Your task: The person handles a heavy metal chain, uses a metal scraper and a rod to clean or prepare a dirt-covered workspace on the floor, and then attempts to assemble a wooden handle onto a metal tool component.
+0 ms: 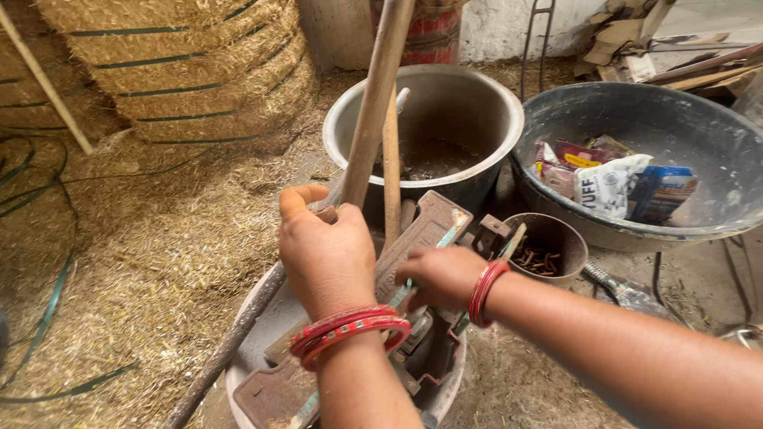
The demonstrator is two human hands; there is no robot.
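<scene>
My left hand (326, 250) grips a long wooden pole (377, 87) that rises up and away from a pale bucket (449, 389) at my knees. Red bangles circle both wrists. My right hand (441, 274) reaches across into the same bucket and rests on rusty metal tools, next to a flat rusted iron piece (421, 234) and a thin greenish strip. A second, thinner stick (391, 175) stands just behind the pole. Whether the right fingers close on anything is hidden.
A large metal pot (493, 107) with dark residue stands behind the bucket. A wide grey basin (715, 214) at right holds plastic packets. A small rusty tin (556, 238) holds nails. Straw bales (183, 71) and loose straw fill the left; green straps lie there.
</scene>
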